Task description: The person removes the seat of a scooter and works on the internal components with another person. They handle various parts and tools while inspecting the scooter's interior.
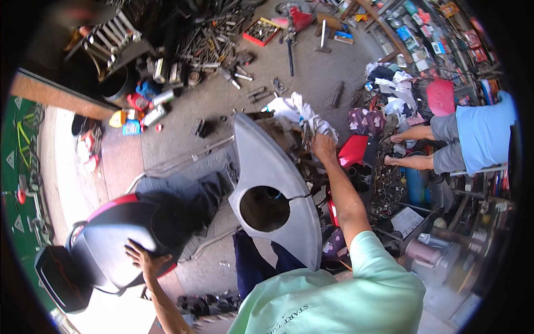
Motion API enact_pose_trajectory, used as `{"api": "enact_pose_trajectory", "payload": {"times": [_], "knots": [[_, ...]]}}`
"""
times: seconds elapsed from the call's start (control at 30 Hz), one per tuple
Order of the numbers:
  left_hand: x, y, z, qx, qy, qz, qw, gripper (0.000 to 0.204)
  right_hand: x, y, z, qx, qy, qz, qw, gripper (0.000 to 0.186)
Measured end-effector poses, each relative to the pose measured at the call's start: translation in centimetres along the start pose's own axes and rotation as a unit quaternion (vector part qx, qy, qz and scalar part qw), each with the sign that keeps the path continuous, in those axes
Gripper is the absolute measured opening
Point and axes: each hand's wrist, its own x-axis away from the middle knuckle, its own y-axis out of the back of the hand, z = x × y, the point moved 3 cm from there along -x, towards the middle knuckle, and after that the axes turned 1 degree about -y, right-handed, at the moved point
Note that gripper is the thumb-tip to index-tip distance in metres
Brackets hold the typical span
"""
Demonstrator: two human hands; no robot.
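My left hand [143, 260] lies with its fingers spread on the smooth black seat-like part [105, 250] at the left. It holds nothing. Ahead and to the right, my right hand [324, 147] is closed on a crumpled white cloth [297, 109], pressing it by the far end of the vehicle's body. Its fingertips are partly hidden. Between my arms stands a large grey curved body panel [261, 150] with a round dark opening [265, 208] and a cable leading off it. A ribbed grey footboard [189, 165] runs to its left.
Spanners [111, 36] hang on a rack at the far left. Loose tools [206, 47] and a red tray [261, 32] lie on the floor ahead. Bottles [153, 116] stand at the left. A hammer [323, 39] lies farther off. At right sits another person in a blue shirt [484, 133].
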Motion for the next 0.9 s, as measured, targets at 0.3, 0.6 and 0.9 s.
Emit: {"api": "enact_pose_trajectory", "payload": {"times": [0.3,0.6,0.9], "knots": [[0.8,1.3,-1.5,0.005,0.006,0.011,1.000,0.157,-1.2,-0.7,-1.4,-0.005,0.006,0.044,0.999,0.025],[0.4,0.7,-0.9,-0.011,0.023,0.018,1.000,0.154,-0.9,0.1,-1.4,0.011,0.034,0.071,0.997,0.020],[-1.3,2.8,-5.0,0.008,-0.056,0.011,0.998,0.138,3.9,6.0,0.3,-0.170,0.003,-0.030,0.985,0.057]]}}
